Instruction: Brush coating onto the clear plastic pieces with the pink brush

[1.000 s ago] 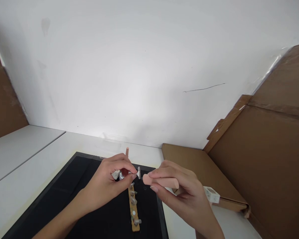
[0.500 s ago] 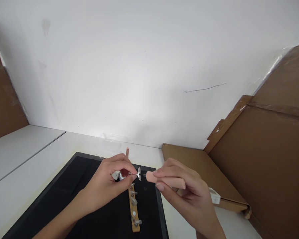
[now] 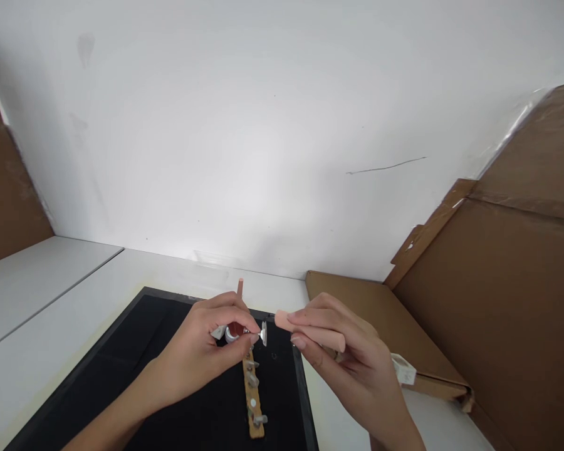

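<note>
Left hand (image 3: 209, 343) pinches disc (image 3: 264, 334); right hand (image 3: 357, 354) grips tool (image 3: 322, 336) at disc's 3 o'clock. Strip (image 3: 254, 410) at disc's 6 o'clock bears clear pieces (image 3: 252, 379). White box (image 3: 405, 371), right hand's 3 o'clock: contents indiscernible.

Pink tool (image 3: 322, 338): smooth, matt, plastic by looks; sm. disc (image 3: 264, 334) shiny, metal vs. plastic unclear. Strip (image 3: 252, 391) wood-like w/ rough edges, its clear pcs (image 3: 260, 419) glossy, plastic or glass n/d. Mat (image 3: 192, 401) dull blk, tabletop (image 3: 51, 294) smooth lt. finish, box (image 3: 357, 313) matt brn cardbd, tape (image 3: 521, 119) glossy clear film.
</note>
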A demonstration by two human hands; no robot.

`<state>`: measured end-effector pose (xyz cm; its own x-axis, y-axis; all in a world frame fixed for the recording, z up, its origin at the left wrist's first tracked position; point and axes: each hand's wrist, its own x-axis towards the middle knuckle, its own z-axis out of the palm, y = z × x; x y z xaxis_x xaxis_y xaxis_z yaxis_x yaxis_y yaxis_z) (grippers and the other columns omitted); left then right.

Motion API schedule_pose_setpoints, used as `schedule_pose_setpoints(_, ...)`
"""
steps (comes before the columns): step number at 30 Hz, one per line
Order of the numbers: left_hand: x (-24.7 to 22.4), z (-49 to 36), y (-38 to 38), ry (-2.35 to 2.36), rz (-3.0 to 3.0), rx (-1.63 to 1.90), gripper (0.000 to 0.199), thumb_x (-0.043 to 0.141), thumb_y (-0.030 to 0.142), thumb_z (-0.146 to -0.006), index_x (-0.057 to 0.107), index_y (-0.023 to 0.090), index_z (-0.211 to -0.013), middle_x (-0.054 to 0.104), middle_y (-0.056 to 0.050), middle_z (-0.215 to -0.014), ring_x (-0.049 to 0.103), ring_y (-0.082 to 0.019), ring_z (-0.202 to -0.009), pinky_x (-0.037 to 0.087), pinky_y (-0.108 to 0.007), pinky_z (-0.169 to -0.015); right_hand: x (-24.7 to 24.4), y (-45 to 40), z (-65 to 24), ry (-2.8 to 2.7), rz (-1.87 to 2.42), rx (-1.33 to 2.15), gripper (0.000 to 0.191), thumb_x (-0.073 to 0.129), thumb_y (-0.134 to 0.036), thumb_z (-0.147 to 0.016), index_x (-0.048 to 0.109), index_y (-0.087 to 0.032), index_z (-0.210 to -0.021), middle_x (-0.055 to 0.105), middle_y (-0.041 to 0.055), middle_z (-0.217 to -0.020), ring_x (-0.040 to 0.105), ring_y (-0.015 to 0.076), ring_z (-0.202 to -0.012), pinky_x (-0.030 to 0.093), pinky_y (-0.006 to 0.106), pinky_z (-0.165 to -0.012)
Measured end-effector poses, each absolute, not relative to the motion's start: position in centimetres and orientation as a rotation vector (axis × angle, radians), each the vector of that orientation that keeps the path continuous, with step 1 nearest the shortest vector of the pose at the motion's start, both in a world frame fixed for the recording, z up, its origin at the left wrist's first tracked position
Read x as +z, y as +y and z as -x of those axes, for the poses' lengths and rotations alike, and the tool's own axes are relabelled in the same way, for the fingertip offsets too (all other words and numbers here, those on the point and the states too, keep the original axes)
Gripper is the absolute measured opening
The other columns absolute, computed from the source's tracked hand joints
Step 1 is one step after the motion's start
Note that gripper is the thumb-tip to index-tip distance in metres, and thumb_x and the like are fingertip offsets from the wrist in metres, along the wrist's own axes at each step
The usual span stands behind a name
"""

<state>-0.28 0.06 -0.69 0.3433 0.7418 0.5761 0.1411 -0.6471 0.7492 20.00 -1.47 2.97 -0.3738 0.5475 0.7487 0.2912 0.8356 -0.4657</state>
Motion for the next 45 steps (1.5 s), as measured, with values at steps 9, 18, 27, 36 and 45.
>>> schedule_pose_setpoints(9,-0.58,0.34,0.06,0.763,-2.029,1.313,0.016,0.059,0.005,-0.081,0.069,0.018,-0.08,0.06,0.0,-0.074,0.055,-0.01,-0.065,0.044,-0.019,-0.054,2.95,-1.49,-20.02,-1.99,0.542,0.412,0.02,0.056,-0.007,-0.088,0.063,-0.024,-0.096,0.063,0.0007,-0.078,0.052,0.0129,-0.063,0.042,0.026,-0.055)
schedule_pose_setpoints(18,-0.51,0.42,0.06,0.764,-2.047,1.32,0.016,0.059,0.005,-0.081,0.068,0.018,-0.08,0.06,-0.001,-0.074,0.054,-0.01,-0.065,0.044,-0.019,-0.055,2.85,-1.51,-20.15,-2.0,0.635,0.336,0.026,0.057,-0.008,-0.088,0.063,-0.026,-0.105,0.063,0.0015,-0.083,0.052,0.0136,-0.068,0.045,0.025,-0.056)
schedule_pose_setpoints(27,-0.7,0.45,0.2,0.766,-2.086,1.344,0.016,0.057,0.005,-0.082,0.067,0.017,-0.079,0.059,-0.001,-0.074,0.054,-0.011,-0.065,0.045,-0.02,-0.056,2.94,-1.47,-20.03,-1.956,0.582,0.35,0.018,0.058,-0.009,-0.087,0.064,-0.024,-0.095,0.061,0.0009,-0.076,0.052,0.0141,-0.064,0.045,0.027,-0.055)
schedule_pose_setpoints(36,-0.53,0.41,0.18,0.761,-2.103,1.36,0.016,0.057,0.005,-0.083,0.066,0.017,-0.081,0.059,-0.001,-0.074,0.054,-0.011,-0.066,0.046,-0.02,-0.058,3.27,-1.53,-19.63,-1.958,0.578,0.355,0.016,0.06,-0.008,-0.086,0.063,-0.024,-0.089,0.063,0.0014,-0.076,0.054,0.014,-0.063,0.046,0.027,-0.054)
schedule_pose_setpoints(45,-0.36,0.35,0.02,0.77,-2.106,1.354,0.016,0.057,0.004,-0.082,0.066,0.017,-0.081,0.058,-0.001,-0.074,0.053,-0.011,-0.065,0.045,-0.02,-0.059,3.29,-1.51,-19.57,-1.943,0.586,0.361,0.016,0.06,-0.01,-0.086,0.064,-0.024,-0.091,0.062,0.0009,-0.074,0.054,0.0145,-0.063,0.046,0.026,-0.054)
